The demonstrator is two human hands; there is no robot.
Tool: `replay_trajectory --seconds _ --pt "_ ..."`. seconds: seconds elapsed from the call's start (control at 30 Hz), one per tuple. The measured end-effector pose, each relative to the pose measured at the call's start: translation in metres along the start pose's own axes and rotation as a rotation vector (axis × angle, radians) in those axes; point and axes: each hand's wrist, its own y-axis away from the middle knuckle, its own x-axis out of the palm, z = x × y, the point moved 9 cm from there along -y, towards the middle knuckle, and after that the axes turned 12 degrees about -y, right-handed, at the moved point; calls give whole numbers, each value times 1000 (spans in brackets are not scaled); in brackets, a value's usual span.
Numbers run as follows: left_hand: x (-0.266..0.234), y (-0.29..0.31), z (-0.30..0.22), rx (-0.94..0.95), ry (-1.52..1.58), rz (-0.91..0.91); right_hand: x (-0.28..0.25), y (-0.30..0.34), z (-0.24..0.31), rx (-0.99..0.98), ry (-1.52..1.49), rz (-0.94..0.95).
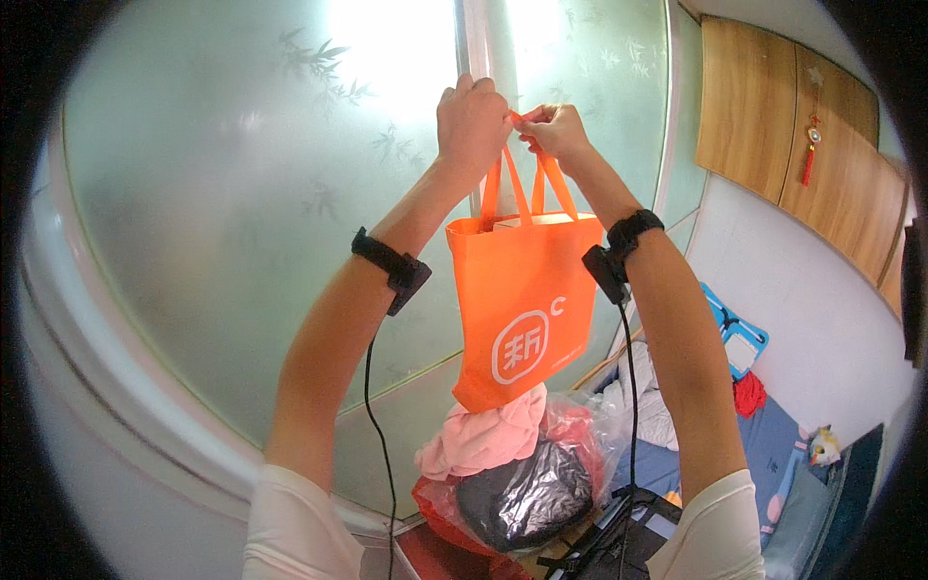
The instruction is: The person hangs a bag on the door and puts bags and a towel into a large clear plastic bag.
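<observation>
An orange tote bag (527,300) with a white printed emblem hangs upright in front of a frosted glass panel, its two handles drawn upward. My right hand (556,130) pinches an orange handle between thumb and fingers. Close beside it, my left hand (472,121) is closed at the top of the handles, against the panel's upright frame; its fingertips are mostly hidden. Something pale shows inside the bag's mouth. Both my arms are raised, each wrist wearing a black strap with a small device and a cable.
Below the bag, a pink cloth (493,430) lies on a dark bundle (527,493) in clear plastic. To the right are a blue bed (764,464), a blue board (739,338), a red cloth (748,394) and a plush toy (824,447). Wooden cabinets (749,106) hang on the wall above.
</observation>
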Motion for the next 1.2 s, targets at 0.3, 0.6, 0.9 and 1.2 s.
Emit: replay_trajectory --seconds 0.3,0.6,0.9,1.2 --pt "-4 7 -9 77 -68 -21 -1 7 5 -119 249 39" --pt "-22 132 14 -96 401 244 -68 88 -13 -307 854 181" --pt "32 239 -13 -304 696 409 -138 261 -92 140 923 555" --pt "-4 249 -61 -285 718 68 -184 461 -76 401 968 622"
